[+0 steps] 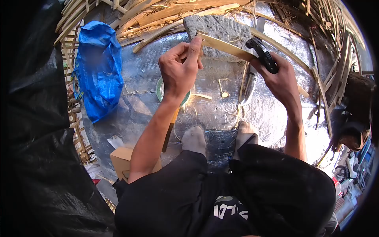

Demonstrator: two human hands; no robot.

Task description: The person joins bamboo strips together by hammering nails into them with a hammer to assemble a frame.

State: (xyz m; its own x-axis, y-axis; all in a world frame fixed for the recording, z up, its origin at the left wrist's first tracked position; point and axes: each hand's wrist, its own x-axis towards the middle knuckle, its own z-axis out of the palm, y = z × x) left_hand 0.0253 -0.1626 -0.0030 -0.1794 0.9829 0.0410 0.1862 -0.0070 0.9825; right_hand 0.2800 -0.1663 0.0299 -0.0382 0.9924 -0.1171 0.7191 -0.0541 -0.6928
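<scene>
Between my hands a flat, pale bamboo strip (225, 46) slants down to the right over a grey stone block (215, 27). My left hand (183, 63) pinches its left end between thumb and fingers. My right hand (282, 79) is closed around a curved black tool handle (268, 62) with pale rivets, beside the strip's right end. Whether those fingers also grip the strip I cannot tell. A grey metal blade (260, 24) shows beyond the handle; whether the two are joined is unclear. A green-rimmed roll (159, 90) is partly hidden behind my left wrist.
Split bamboo strips (158, 21) are piled along the back, with more at the right (335, 79). A blue plastic bag (98, 71) stands at the left. Silvery sheeting (138, 106) covers the floor. A cardboard box (121, 158) is beside my left forearm, and a shiny metal tool (248, 89) lies below the block.
</scene>
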